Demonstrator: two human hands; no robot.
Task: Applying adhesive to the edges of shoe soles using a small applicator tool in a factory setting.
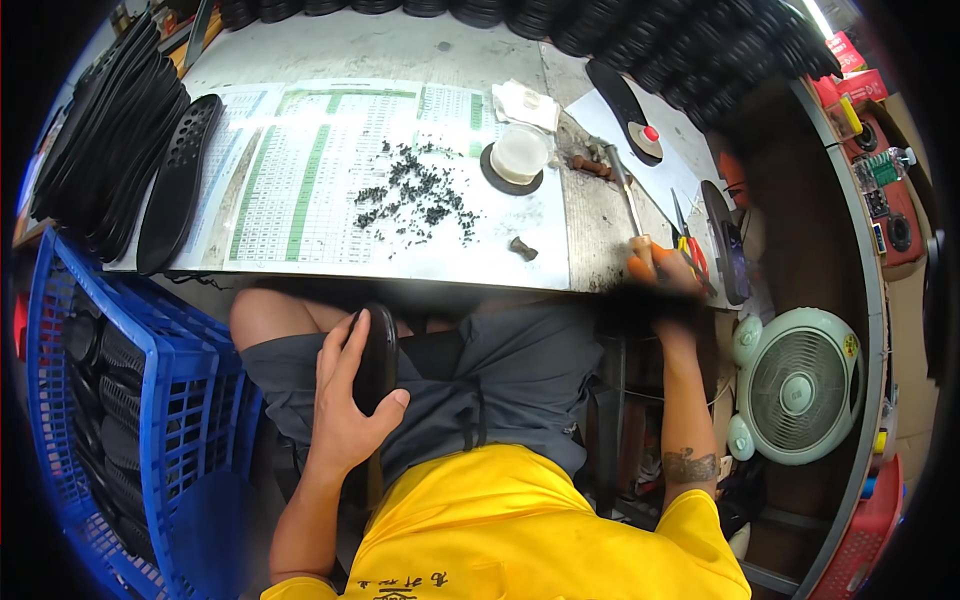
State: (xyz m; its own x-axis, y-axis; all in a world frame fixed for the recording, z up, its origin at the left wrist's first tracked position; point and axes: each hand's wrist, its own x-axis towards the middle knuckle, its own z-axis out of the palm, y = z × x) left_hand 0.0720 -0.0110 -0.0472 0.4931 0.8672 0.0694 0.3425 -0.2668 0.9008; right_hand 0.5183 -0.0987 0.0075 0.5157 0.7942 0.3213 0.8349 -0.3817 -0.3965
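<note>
My left hand (350,400) is closed around a black shoe sole (378,350), held upright on edge above my lap. At the table's right front edge, my right hand (668,278) has its fingers around the wooden handle of a long thin metal tool (628,195), whose shaft points away over the table. Something dark and blurred (645,308) covers part of that hand, and orange shows at the fingers. Just right of it lie scissors (690,245) with red and yellow handles. Black crumb-like scraps (415,195) are scattered over printed sheets (310,170) on the table.
A white round container (520,152) stands on a dark disc. Stacked black soles (110,130) line the left and far edges; a single sole (180,185) lies front left. The blue crate (160,350) holds soles beside my left leg. A green fan (797,392) stands at right.
</note>
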